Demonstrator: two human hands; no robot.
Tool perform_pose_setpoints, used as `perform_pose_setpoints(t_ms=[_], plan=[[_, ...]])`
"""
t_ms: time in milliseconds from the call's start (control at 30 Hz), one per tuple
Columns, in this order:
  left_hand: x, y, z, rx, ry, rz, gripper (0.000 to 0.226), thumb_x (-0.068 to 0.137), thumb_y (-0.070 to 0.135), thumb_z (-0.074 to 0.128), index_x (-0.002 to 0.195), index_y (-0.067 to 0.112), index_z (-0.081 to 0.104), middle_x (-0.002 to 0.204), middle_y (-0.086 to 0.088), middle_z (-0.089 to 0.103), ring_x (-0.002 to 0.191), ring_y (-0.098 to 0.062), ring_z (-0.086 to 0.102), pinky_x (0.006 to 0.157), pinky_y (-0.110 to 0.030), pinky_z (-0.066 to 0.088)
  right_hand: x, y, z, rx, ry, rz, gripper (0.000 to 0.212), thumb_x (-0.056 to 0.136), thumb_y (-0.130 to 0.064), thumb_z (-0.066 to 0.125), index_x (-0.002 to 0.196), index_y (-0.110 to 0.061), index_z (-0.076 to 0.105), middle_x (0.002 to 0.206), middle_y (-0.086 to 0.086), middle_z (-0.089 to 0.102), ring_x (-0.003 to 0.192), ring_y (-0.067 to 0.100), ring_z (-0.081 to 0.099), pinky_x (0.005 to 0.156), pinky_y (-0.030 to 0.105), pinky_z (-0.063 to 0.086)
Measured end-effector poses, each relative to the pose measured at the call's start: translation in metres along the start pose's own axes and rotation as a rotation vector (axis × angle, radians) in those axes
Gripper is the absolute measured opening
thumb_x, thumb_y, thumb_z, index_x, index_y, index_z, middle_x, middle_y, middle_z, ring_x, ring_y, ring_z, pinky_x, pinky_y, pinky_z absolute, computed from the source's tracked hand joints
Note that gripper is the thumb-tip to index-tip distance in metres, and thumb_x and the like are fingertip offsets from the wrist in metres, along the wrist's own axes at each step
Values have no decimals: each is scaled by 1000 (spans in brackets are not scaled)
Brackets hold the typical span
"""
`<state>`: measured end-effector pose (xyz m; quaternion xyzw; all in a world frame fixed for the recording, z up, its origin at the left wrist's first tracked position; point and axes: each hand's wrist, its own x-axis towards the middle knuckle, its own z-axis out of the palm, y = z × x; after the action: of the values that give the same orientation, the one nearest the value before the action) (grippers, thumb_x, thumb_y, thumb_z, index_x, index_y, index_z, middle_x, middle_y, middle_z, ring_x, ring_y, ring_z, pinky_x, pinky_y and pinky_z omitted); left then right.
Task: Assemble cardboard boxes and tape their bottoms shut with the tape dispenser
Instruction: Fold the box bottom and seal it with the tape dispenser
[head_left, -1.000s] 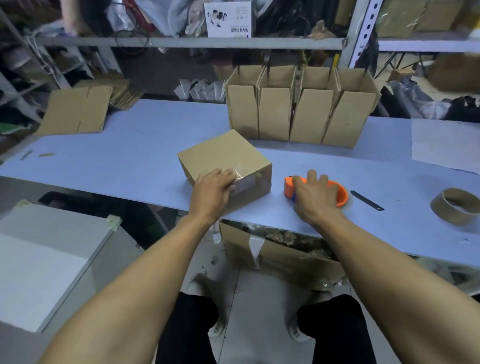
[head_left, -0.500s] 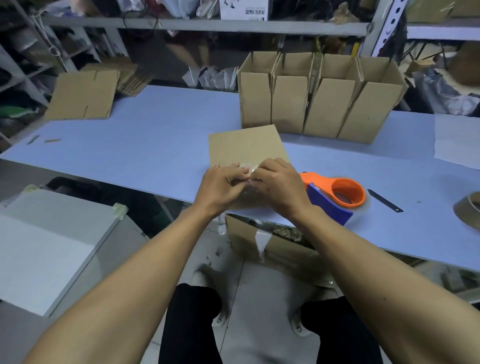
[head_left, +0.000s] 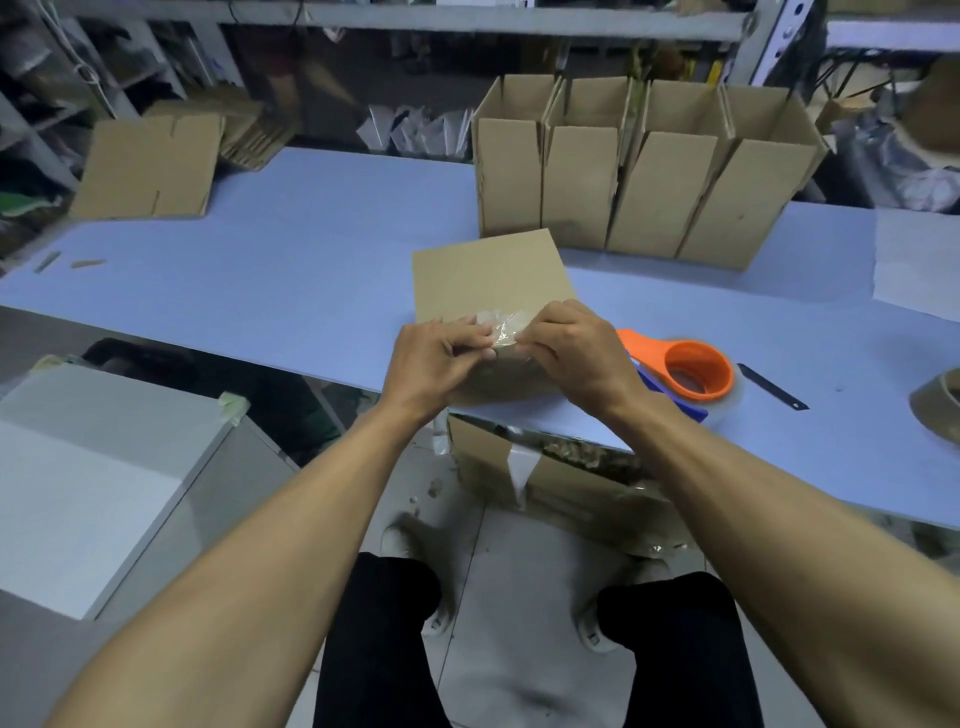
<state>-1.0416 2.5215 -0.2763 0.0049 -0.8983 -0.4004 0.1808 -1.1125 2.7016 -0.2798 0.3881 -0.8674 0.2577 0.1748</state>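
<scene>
A small brown cardboard box (head_left: 488, 275) lies at the near edge of the blue table (head_left: 291, 280), its taped face up. A crinkled end of clear tape (head_left: 506, 332) sticks up at the box's near edge. My left hand (head_left: 441, 358) and my right hand (head_left: 566, 348) meet there, and the fingers of both pinch the tape against the box. The orange tape dispenser (head_left: 685, 364) lies on the table just right of my right hand, untouched.
Several open assembled boxes (head_left: 639, 176) stand in a row behind. Flat cardboard blanks (head_left: 150, 166) lie far left. A black knife (head_left: 771, 386) and a tape core (head_left: 940, 410) sit at right. A scrap-filled carton (head_left: 545, 478) is under the table, a white surface (head_left: 93, 478) at left.
My right hand let go of the dispenser and came to the box. The box was turned square to me, and both hands now work the tape end at its near edge.
</scene>
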Motion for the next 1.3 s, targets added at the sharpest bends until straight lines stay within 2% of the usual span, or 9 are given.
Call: perform_pose_setpoints(t_ms=[100,233,400,600,733,833,1067,1167,1300], plan=[[0,2,-3,-52,6,-39,19,79,10,81,98,10,78,110,-4,73,116,-12,63,112,-38,39,0,-1,2,-37,10,-35,12,74,-1,76,67,-9,70,71,6,59,68,29,55,51,36,50],[0,-1,-6,7,-29,42,21,80,5,78,101,7,77,112,-7,72,117,-17,63,105,-33,47,-3,9,-6,-16,24,-15,13,84,-16,66,78,-7,75,79,8,64,76,32,59,61,33,50],[2,-2,-2,-3,-5,15,16,82,1,75,97,5,78,110,-8,72,116,-15,63,105,-34,47,1,9,-1,-84,51,-34,16,80,-13,67,66,-6,69,69,8,57,67,32,56,50,33,47],[0,5,-4,38,-21,0,17,84,7,75,100,9,78,113,-4,72,118,-13,62,102,-24,46,-6,8,-10,-96,-12,-6,11,83,-15,73,87,-4,72,86,11,63,81,34,59,65,37,50],[16,30,-10,114,10,8,14,86,13,73,99,13,79,108,-2,75,106,-17,67,95,-34,52,-9,5,-27,-249,-93,-60,77,67,-37,88,134,-14,56,111,16,59,98,38,55,82,43,46],[42,66,-27,190,10,42,12,88,24,69,94,24,79,96,6,75,93,-16,65,81,-38,53,-6,-2,-43,-340,-47,-54,112,59,-53,88,153,-23,35,136,20,47,123,40,43,104,52,35],[68,113,-75,284,-94,96,14,89,22,63,88,20,77,85,6,73,87,-13,66,79,-30,51,7,-14,-80,-369,-130,-66,121,61,-60,83,158,-28,17,160,18,21,145,38,22,115,59,20],[63,115,-76,265,-88,116,15,90,20,64,96,17,78,94,3,75,95,-13,66,77,-21,43,7,-19,-86,-324,-158,-36,118,66,-61,80,158,-33,12,161,16,17,146,35,18,117,56,17],[60,116,-75,269,3,146,38,90,29,66,127,19,66,135,2,61,125,-14,52,95,-13,29,9,-20,-87,-227,-154,68,111,69,-59,76,158,-34,15,162,16,17,146,33,18,118,50,18]])
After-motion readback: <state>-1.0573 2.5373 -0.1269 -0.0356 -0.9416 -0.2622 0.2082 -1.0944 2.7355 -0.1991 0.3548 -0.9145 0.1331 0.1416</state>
